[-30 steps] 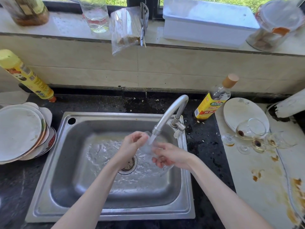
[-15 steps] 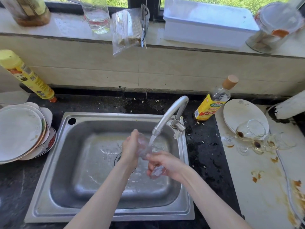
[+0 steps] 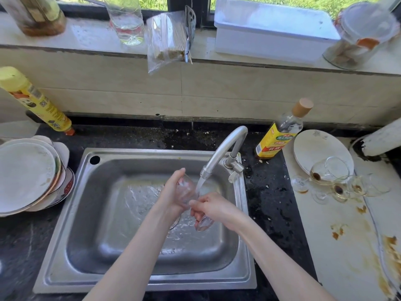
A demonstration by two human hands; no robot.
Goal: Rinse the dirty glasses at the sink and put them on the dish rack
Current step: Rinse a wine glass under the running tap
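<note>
- Both hands have lifted the clear stemmed glass [image 3: 187, 192] a little higher than half a second ago, and it is now tipped with its bowl up near the tap's mouth.
- The left hand [image 3: 171, 195] has its grip curled round the bowl of the glass, fingers pointing up.
- The right hand [image 3: 213, 208] has its grip closed round the lower part of the glass, near the stem, and the foot pokes out below the fingers.
- A thin stream of water [image 3: 200, 184] falls from the bent silver tap [image 3: 225, 148] and lands where the two hands meet.
- The glass is held over the middle of the shiny steel sink [image 3: 86, 224], above the drain, and touches nothing but the hands and the water.
- On the pale stained board on the counter [image 3: 338, 246] to the right lie three dirty stemmed glasses [image 3: 338, 183], tipped on their sides, with brown dregs inside.
- Just behind them is a white oval plate [image 3: 312, 146], and one of the glasses rests on its edge.
- A yellow-labelled bottle with a tan cap [image 3: 282, 131] stands behind the tap.
- A pile of white plates [image 3: 28, 174] leans at the left of the sink, with a yellow bottle [image 3: 34, 101] behind it.
</note>
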